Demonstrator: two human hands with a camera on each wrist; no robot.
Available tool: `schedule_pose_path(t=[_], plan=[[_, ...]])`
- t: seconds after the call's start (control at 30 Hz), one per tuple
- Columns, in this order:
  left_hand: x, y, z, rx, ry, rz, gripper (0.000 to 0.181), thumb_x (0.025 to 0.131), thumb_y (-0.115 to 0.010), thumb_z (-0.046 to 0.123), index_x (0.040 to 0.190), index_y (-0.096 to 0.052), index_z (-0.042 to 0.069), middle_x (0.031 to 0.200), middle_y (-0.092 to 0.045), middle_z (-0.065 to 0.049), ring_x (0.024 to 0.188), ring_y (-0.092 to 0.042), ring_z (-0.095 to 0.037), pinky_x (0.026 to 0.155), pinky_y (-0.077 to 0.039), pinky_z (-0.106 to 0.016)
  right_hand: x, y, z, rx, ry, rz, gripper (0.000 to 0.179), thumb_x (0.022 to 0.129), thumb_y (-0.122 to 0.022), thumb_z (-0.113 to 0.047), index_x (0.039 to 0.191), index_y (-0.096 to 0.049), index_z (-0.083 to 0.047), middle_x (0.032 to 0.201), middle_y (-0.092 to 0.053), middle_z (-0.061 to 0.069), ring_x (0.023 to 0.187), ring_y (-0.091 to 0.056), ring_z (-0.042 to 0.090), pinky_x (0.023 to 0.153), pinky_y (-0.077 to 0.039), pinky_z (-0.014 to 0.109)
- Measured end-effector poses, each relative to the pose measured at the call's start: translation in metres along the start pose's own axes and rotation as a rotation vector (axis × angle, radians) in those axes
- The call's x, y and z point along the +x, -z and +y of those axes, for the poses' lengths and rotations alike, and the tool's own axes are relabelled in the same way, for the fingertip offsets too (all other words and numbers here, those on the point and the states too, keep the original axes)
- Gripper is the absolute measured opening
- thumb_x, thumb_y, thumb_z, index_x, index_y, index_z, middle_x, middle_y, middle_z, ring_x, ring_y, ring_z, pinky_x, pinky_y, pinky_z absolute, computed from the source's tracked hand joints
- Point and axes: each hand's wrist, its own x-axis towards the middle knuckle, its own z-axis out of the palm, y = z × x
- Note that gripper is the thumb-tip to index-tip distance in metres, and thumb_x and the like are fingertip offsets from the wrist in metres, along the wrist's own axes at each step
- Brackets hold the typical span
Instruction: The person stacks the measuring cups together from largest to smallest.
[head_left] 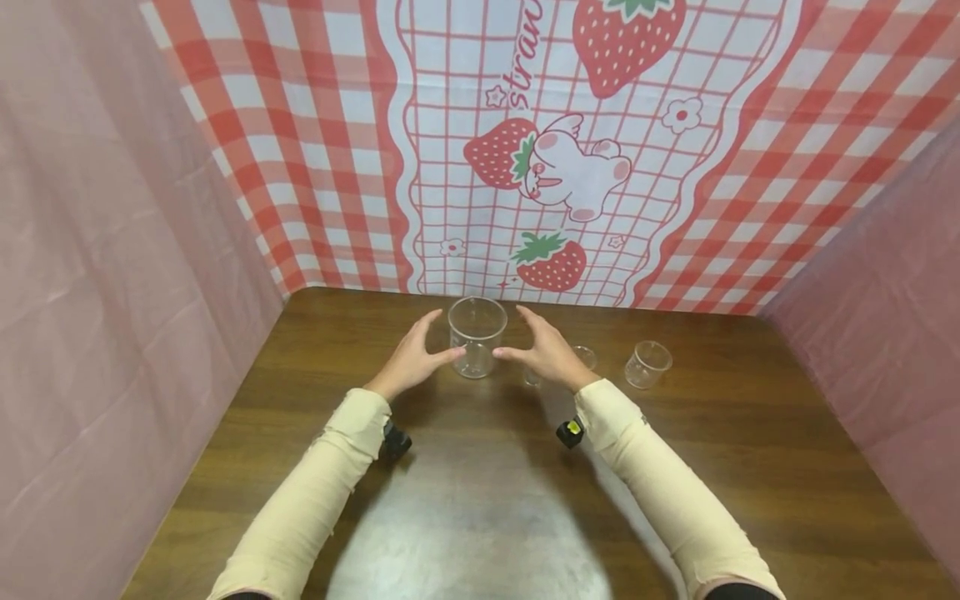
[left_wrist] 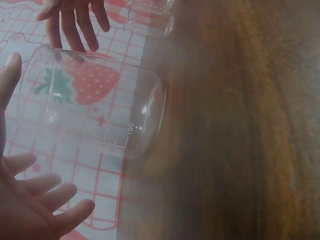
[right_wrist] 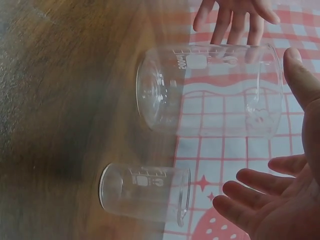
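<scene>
A large clear glass beaker (head_left: 477,329) stands upright at the back of the table, with white volume marks showing in both wrist views. To its left is my left hand (head_left: 411,358), fingers spread and thumb apart from them. My right hand (head_left: 551,354) faces it from the other side in the same spread pose. In the right wrist view a gap shows between the right fingers (right_wrist: 245,192) and the large beaker (right_wrist: 215,95). Whether the left thumb touches the glass, I cannot tell. Neither hand grips anything.
Right of the right hand stands a small beaker (head_left: 648,365). Another small glass vessel (head_left: 584,357) is partly hidden behind that hand. A patterned strawberry cloth (head_left: 551,265) hangs behind the wooden table (head_left: 480,500); pink curtains (head_left: 112,292) flank it.
</scene>
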Motion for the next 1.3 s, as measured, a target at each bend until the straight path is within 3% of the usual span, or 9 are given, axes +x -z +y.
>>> schedule_pose_path(t=[0.57, 0.87, 1.1, 1.3], plan=[[0.012, -0.012, 0.001, -0.132, 0.001, -0.001, 0.086, 0.083, -0.077, 0.033, 0.151, -0.029, 0.011, 0.149, -0.044, -0.021, 0.139, -0.040, -0.037, 0.116, -0.033, -0.057, 0.017, -0.016, 0.001, 0.097, -0.012, -0.014, 0.101, 0.077, -0.082, -0.036, 0.151, -0.025, 0.001, 0.149, -0.042, 0.024, 0.133, -0.046, 0.041, 0.111, -0.042, 0.054], [0.019, -0.015, 0.000, -0.226, -0.022, -0.026, 0.083, 0.085, -0.076, 0.023, 0.151, -0.029, 0.006, 0.151, -0.041, -0.021, 0.137, -0.043, -0.036, 0.112, -0.042, -0.050, 0.023, -0.024, -0.002, 0.146, -0.024, -0.030, 0.093, 0.077, -0.082, -0.029, 0.151, -0.030, -0.006, 0.147, -0.046, 0.022, 0.131, -0.049, 0.039, 0.109, -0.044, 0.054], [0.020, -0.016, 0.000, -0.246, -0.012, -0.052, 0.087, 0.084, -0.077, 0.021, 0.152, -0.026, 0.003, 0.154, -0.035, -0.022, 0.139, -0.041, -0.038, 0.113, -0.042, -0.048, 0.029, -0.032, -0.001, 0.216, -0.032, -0.007, 0.092, 0.076, -0.083, -0.028, 0.150, -0.031, -0.011, 0.139, -0.053, 0.021, 0.128, -0.053, 0.039, 0.107, -0.045, 0.055], [0.023, -0.017, -0.001, -0.258, -0.023, -0.058, 0.086, 0.085, -0.076, 0.020, 0.153, -0.026, 0.005, 0.154, -0.036, -0.022, 0.139, -0.040, -0.040, 0.114, -0.040, -0.049, 0.031, -0.034, 0.000, 0.262, -0.048, 0.013, 0.092, 0.075, -0.084, -0.024, 0.150, -0.032, -0.007, 0.137, -0.054, 0.022, 0.124, -0.055, 0.038, 0.107, -0.047, 0.051]])
